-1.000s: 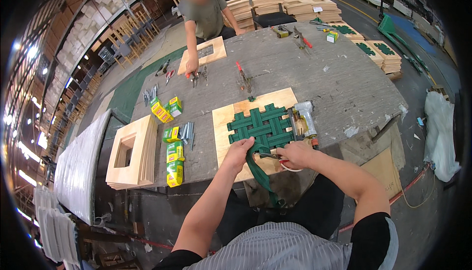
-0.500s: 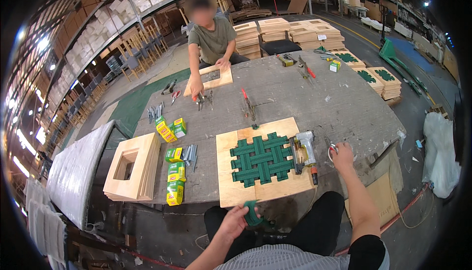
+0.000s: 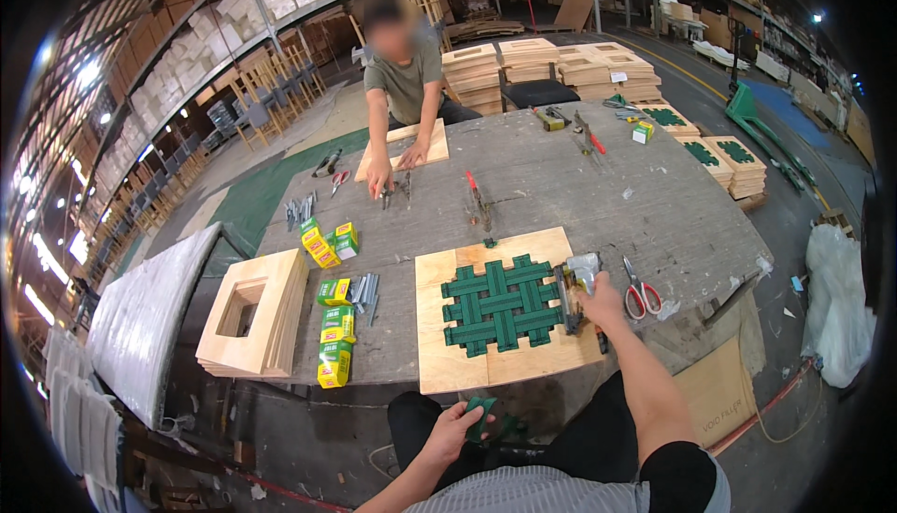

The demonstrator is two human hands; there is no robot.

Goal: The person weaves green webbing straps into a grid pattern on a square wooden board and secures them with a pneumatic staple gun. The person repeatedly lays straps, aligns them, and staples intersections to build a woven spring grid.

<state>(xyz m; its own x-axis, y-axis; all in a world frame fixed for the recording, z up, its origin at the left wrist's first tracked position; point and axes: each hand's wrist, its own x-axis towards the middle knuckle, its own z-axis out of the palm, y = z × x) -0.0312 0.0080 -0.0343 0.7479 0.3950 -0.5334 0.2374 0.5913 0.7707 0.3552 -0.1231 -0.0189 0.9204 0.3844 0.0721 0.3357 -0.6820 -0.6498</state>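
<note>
My left hand (image 3: 458, 427) is closed on a length of green webbing (image 3: 480, 408) just below the table's near edge; more of the strap hangs under it. My right hand (image 3: 603, 303) is wrapped round the staple gun (image 3: 587, 270), which lies along the right edge of a square wooden panel (image 3: 434, 279). Green webbing strips (image 3: 500, 303) are woven over and under each other across the panel's middle opening. Red-handled scissors (image 3: 641, 296) lie on the table, right of the staple gun.
Wooden frames (image 3: 215, 335) are stacked at left, beside yellow-green boxes (image 3: 336, 324) and loose staple strips (image 3: 364, 293). Pliers (image 3: 478, 200) lie beyond the panel. Across the table, a co-worker (image 3: 402, 74) leans over another frame (image 3: 434, 139), one hand at tools. An air hose hangs near my right knee.
My right hand has let go of the scissors, leaving them on the table, and moved left onto the staple gun. My left hand still holds the webbing, slightly lower.
</note>
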